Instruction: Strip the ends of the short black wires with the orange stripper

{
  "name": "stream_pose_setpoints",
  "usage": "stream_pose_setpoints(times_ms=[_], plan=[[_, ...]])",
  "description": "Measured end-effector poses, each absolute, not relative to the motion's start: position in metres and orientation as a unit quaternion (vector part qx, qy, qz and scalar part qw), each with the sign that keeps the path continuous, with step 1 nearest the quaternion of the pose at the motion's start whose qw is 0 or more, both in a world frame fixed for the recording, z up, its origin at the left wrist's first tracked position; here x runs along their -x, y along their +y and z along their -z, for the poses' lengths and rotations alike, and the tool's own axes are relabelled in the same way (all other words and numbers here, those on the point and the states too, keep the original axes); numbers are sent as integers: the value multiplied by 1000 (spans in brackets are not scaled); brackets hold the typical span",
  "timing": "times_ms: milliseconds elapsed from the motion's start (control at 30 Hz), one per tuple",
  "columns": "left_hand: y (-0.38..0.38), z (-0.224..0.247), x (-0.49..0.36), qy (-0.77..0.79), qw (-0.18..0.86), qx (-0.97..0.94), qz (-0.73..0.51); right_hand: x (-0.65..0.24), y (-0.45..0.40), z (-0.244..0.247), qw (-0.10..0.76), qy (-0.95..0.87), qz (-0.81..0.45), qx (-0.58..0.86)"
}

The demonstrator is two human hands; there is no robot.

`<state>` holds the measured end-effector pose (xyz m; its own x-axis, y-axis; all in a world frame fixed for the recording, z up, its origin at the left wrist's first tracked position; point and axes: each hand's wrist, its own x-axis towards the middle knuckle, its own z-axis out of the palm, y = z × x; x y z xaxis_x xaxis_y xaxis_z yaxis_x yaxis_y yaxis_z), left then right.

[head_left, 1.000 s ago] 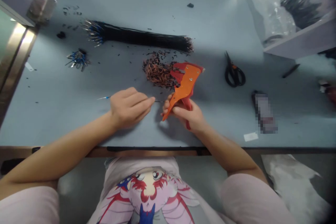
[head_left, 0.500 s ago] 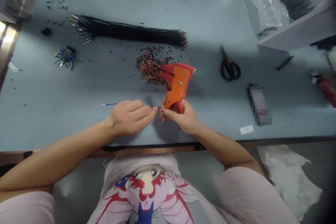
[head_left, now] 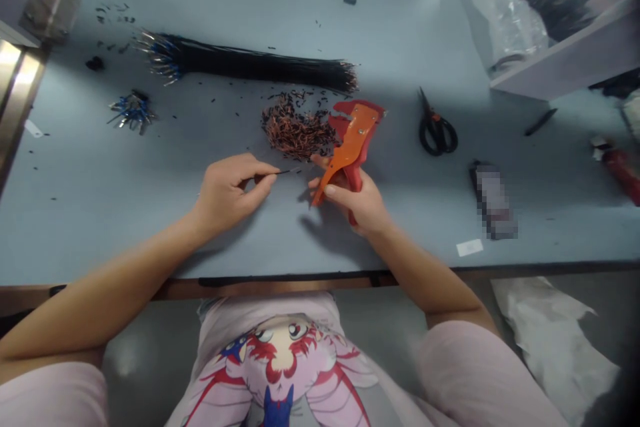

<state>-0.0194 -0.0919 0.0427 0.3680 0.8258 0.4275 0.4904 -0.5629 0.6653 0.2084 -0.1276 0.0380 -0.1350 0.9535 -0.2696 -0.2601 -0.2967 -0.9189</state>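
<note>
Between thumb and fingers, my left hand (head_left: 233, 187) pinches a thin black wire (head_left: 283, 172) whose tip points right; most of its length is hidden by the hand. My right hand (head_left: 367, 203) is wrapped round the grips of an orange and red wire stripper (head_left: 353, 140), its jaws tilted up and to the left. A small gap separates the wire tip from the tool. Just beyond both hands lies a heap of copper and black wire scraps (head_left: 295, 130). Farther back stretches a long bundle of black wires (head_left: 260, 67) with blue and silver ends at its left.
A small pile of blue-tipped terminals (head_left: 133, 110) lies left. On the right are black-handled scissors (head_left: 438, 133), a blurred-out phone-like object (head_left: 494, 200), a white label (head_left: 470, 247) and a black pen-like item (head_left: 541, 121). Plastic bags (head_left: 505, 7) sit at the back right.
My left hand has moved up and slightly left, away from my right fingers, with the wire tip now showing. The wire stripper has shifted up and right in my right hand.
</note>
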Motion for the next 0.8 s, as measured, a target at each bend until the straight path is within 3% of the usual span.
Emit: stream_pose_setpoints(times_ms=[133,300,467,800], plan=[[-93,-41,18,433,229,-776,-397,-210,-128,-40,456,-379,-667,452],[-92,-43,19,459,208,-734,-455,-210,-135,-42,364,-304,-801,366],[-90,-41,22,467,193,-717,-480,-206,-141,-43,285,-281,-859,321],[-91,-41,19,421,227,-751,-455,-205,-146,-47,267,-286,-880,268]])
